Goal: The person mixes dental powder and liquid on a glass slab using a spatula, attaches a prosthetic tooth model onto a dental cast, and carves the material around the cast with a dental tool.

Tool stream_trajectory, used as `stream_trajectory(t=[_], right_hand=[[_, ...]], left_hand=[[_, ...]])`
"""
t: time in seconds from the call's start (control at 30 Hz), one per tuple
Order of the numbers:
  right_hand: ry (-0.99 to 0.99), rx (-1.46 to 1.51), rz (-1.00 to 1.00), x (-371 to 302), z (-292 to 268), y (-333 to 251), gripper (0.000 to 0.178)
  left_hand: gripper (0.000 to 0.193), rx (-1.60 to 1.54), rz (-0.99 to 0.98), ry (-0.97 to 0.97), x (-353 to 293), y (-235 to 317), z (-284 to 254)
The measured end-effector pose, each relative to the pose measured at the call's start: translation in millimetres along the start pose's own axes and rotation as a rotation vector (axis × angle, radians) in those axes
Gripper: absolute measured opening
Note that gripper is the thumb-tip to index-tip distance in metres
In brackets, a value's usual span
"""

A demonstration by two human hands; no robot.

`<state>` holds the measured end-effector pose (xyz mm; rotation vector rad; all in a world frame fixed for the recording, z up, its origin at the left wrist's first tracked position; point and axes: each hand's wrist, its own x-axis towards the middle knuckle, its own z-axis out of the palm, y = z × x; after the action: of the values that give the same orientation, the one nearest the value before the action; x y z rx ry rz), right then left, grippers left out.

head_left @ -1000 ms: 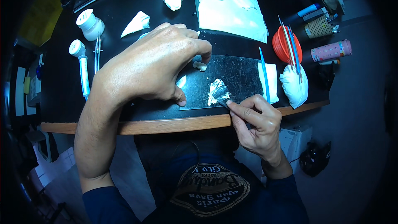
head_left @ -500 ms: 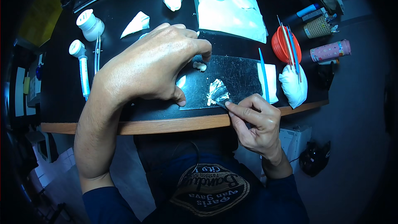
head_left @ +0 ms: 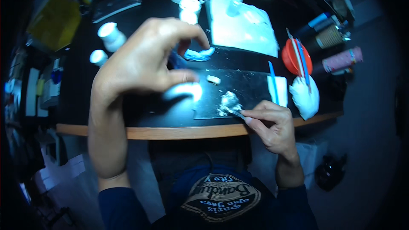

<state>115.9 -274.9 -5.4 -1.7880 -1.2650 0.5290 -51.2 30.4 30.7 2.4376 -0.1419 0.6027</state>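
In the head view, the right hand (head_left: 272, 128) pinches a thin tool (head_left: 240, 114) between thumb and fingers, its end at the pale paste (head_left: 230, 103) near the front edge of the dark slab (head_left: 253, 86); the left hand (head_left: 142, 57) is blurred, thumb and fingers curved wide apart, with nothing seen held, though whether its fingertips touch the crumpled blue-and-white piece (head_left: 199, 55) I cannot tell; the paste is already out on the slab but looks only partly worked, ragged and uneven; a small pale lump (head_left: 213, 79) lies apart, behind it.
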Motion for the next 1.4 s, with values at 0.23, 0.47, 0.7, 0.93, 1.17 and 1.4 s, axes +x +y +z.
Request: stream_trajectory(t=[0.23,0.47,0.7,0.93,1.17,1.4], right_hand=[[0.034,0.074,0.036,-10.4,3.4,1.6,0.021],[0.060,0.078,0.051,-10.3,1.3,4.6,0.019],[0.072,0.135,0.033,-6.6,1.7,3.4,0.020],[0.099,0.115,0.045,-12.6,-8.1,9.0,0.020],[0.091,0.122,0.051,-11.4,-8.3,10.0,0.021],[0.095,0.122,0.074,-10.8,-6.8,9.1,0.021]], left_hand=[[0.020,0.141,-0.525,0.926,-81.3,-43.0,-92.2],[0.066,0.448,-0.855,0.446,-70.3,-61.4,-61.9],[0.048,0.324,-0.763,0.533,-74.7,-63.2,-76.1],[0.043,0.189,-0.317,0.609,-62.8,14.1,-30.9],[0.047,0.155,-0.292,0.378,-76.7,75.9,27.5],[0.047,0.062,-0.368,0.396,-87.4,73.9,60.9]])
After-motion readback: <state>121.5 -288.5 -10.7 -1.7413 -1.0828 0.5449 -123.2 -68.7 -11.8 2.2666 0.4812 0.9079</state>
